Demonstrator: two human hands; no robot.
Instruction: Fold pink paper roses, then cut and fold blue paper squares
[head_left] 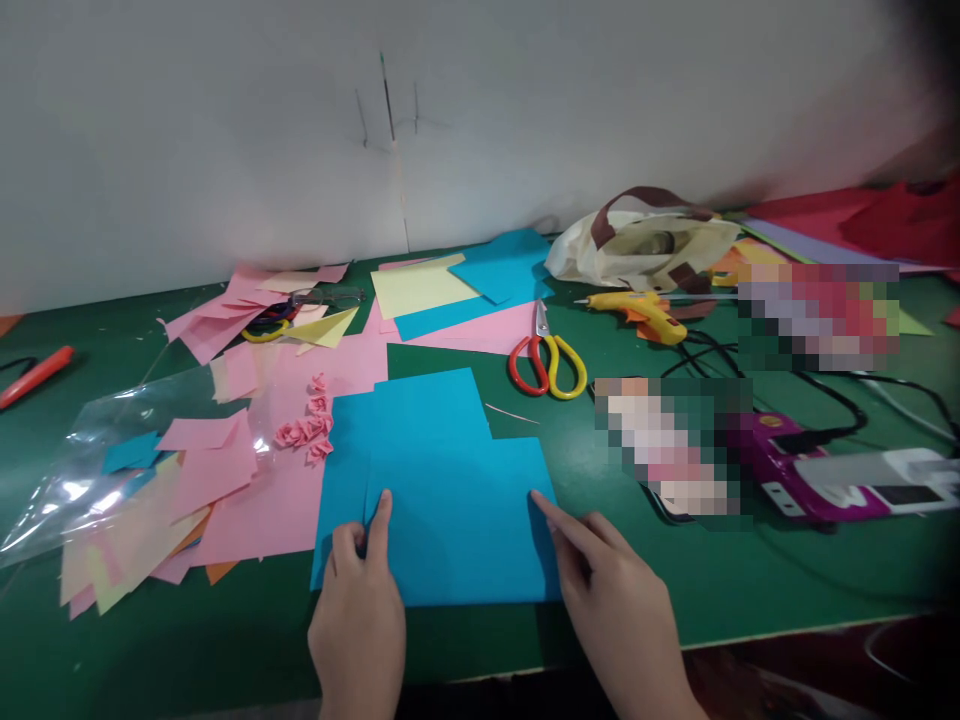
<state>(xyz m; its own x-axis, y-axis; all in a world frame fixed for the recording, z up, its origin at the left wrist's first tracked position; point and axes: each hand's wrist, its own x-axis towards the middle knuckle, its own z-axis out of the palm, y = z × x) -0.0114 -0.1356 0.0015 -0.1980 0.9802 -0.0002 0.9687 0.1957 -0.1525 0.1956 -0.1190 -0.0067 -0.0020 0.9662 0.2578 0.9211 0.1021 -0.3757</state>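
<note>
Blue sheets of paper (pixel 465 530) lie overlapping on the green table in front of me. My left hand (pixel 360 600) is closed at the left side of the upper sheet, its thumb flat on top and the other fingers curled by the edge. At the right edge of the paper, my right hand (pixel 607 580) pinches, its index finger stretched along the border. Beyond the sheets rest scissors (pixel 547 365) with one red and one yellow handle, blades a little apart. Left of the blue paper, several small folded pink paper pieces (pixel 307 425) sit on a pink sheet (pixel 289 500).
A clear plastic bag (pixel 82 470) and paper scraps (pixel 214 470) cover the left. At the back lie coloured sheets (pixel 427 285), a cloth bag (pixel 637 245) and a yellow glue gun (pixel 641 312). On the right are a purple power strip (pixel 784 465) with cables and a blurred phone-like object (pixel 667 445).
</note>
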